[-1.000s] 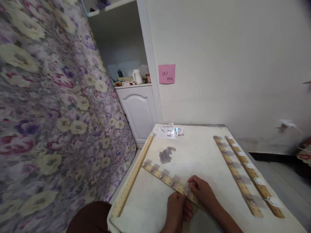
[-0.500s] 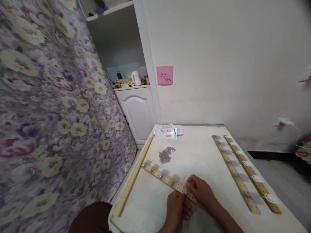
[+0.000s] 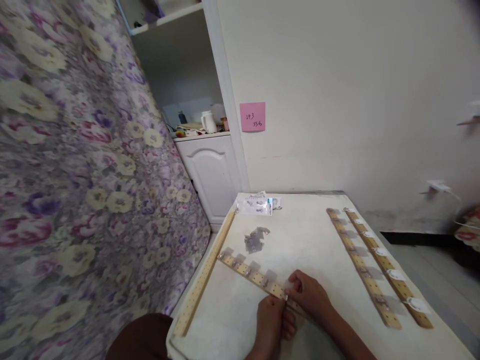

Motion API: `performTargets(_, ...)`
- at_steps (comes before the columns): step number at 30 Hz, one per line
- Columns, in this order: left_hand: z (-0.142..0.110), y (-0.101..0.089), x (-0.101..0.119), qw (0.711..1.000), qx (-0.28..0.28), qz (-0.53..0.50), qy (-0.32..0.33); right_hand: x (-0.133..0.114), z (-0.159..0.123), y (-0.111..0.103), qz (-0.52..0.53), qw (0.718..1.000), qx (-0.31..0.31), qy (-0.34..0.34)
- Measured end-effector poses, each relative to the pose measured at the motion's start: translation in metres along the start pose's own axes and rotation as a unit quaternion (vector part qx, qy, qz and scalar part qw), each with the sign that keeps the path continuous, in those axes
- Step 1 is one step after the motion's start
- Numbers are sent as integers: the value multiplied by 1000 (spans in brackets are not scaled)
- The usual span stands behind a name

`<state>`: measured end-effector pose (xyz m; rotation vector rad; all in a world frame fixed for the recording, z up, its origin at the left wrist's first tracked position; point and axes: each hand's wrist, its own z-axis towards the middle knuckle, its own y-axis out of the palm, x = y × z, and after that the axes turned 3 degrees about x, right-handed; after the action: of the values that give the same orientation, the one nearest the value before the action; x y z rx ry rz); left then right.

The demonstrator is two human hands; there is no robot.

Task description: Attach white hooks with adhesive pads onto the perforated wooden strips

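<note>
A perforated wooden strip (image 3: 251, 274) lies slantwise on the white table (image 3: 307, 235), with several small clear hooks fixed along it. My left hand (image 3: 270, 325) and my right hand (image 3: 309, 295) meet at the strip's near end. Both have their fingers curled and pinch a small clear hook (image 3: 287, 296) against the strip. A loose pile of small clear hooks (image 3: 255, 239) lies behind the strip, a short way from both hands.
Two more wooden strips (image 3: 375, 267) with hooks lie at the table's right. Another strip (image 3: 204, 277) runs along the left edge. Hook packets (image 3: 258, 205) sit at the back. A flowered cloth (image 3: 82, 175) hangs at left, a white cabinet (image 3: 212, 172) behind, a pink note (image 3: 252, 116) on the wall.
Both hands stay at the strip's near end, with only small finger shifts on the hook. The view has drifted slightly to the right.
</note>
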<state>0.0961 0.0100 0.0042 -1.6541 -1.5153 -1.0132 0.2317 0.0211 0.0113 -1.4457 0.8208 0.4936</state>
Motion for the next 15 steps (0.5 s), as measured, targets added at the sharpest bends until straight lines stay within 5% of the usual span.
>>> performTargets(15,3,-2,4,998,-24,-14,-49,3,8,0,53,998,-38,8)
